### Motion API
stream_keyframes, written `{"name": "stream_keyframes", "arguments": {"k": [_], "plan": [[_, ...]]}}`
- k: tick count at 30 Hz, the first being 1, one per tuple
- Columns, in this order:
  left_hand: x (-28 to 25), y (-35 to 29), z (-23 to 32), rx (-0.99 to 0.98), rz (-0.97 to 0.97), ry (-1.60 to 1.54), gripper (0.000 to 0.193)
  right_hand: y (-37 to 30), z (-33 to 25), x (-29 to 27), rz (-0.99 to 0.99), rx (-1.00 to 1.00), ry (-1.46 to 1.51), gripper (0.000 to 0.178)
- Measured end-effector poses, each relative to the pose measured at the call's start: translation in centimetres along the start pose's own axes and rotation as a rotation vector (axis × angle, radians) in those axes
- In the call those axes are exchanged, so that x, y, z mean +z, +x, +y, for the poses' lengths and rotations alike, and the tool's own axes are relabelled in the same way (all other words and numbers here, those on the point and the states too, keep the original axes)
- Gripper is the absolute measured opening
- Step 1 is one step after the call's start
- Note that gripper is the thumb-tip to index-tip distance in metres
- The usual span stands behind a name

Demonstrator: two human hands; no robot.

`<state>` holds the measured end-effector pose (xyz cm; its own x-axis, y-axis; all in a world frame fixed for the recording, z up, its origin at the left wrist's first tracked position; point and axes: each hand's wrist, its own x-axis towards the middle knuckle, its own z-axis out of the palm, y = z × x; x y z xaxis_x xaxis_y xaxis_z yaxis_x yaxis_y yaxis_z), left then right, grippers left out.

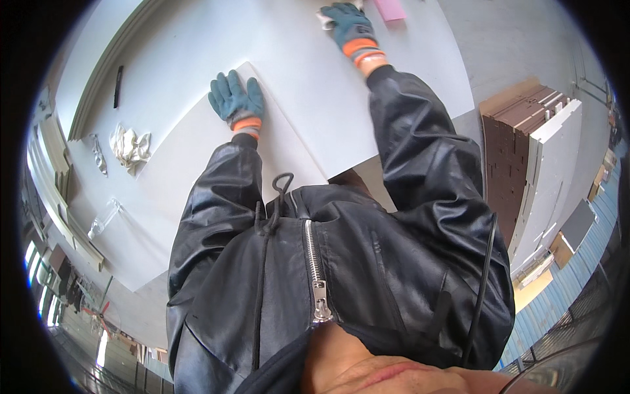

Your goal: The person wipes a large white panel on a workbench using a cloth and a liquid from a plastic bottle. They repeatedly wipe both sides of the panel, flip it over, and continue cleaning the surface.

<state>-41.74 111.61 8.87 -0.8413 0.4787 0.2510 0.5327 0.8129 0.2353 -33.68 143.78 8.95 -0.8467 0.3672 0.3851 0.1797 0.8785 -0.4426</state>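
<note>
My left hand (237, 102), in a blue-green glove with an orange cuff, lies flat with its fingers spread on a white board (289, 134). That board rests on a larger white panel (295, 46), its corner just beyond my fingertips. Farther off and to the right, my right hand (353, 31), gloved alike, is closed over a white cloth (325, 21) and presses it on the larger panel. Only the cloth's edges show past the fingers. A pink flat piece (391, 9) lies just right of that hand.
On the left lie a thin black tool (118, 87), a crumpled white cloth (130, 148), a small clear wrapper (98, 155) and a clear bottle (107, 218). Long white strips (55, 172) line the left side. Brown panels (508, 141) and white panels (554, 154) stand stacked at right.
</note>
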Motion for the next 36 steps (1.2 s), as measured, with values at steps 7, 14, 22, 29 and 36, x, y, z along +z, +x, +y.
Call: {"name": "stream_keyframes", "arguments": {"k": [7,14,22,29,36], "plan": [[-1.5,-1.0,-0.4,0.016,0.006,0.082,0.059,-12.6,-11.8,-2.9,-0.550,-0.329,-0.289,0.047],[-0.3,-0.3,0.2,-0.023,-0.040,0.121,0.063,-41.6,-3.3,-24.7,-1.129,0.461,-0.048,0.026],[-4.1,-0.6,20.7,0.301,0.117,-0.856,0.086,-21.6,-6.8,-22.3,0.193,0.932,0.396,0.052],[-3.3,-18.1,24.2,1.277,-1.456,-0.474,0.055,-24.3,-0.1,-30.3,0.463,1.179,1.240,0.035],[-5.4,-13.5,23.9,0.458,-1.448,-0.741,0.042,-19.3,-3.1,-28.9,0.758,0.824,0.478,0.040]]}}
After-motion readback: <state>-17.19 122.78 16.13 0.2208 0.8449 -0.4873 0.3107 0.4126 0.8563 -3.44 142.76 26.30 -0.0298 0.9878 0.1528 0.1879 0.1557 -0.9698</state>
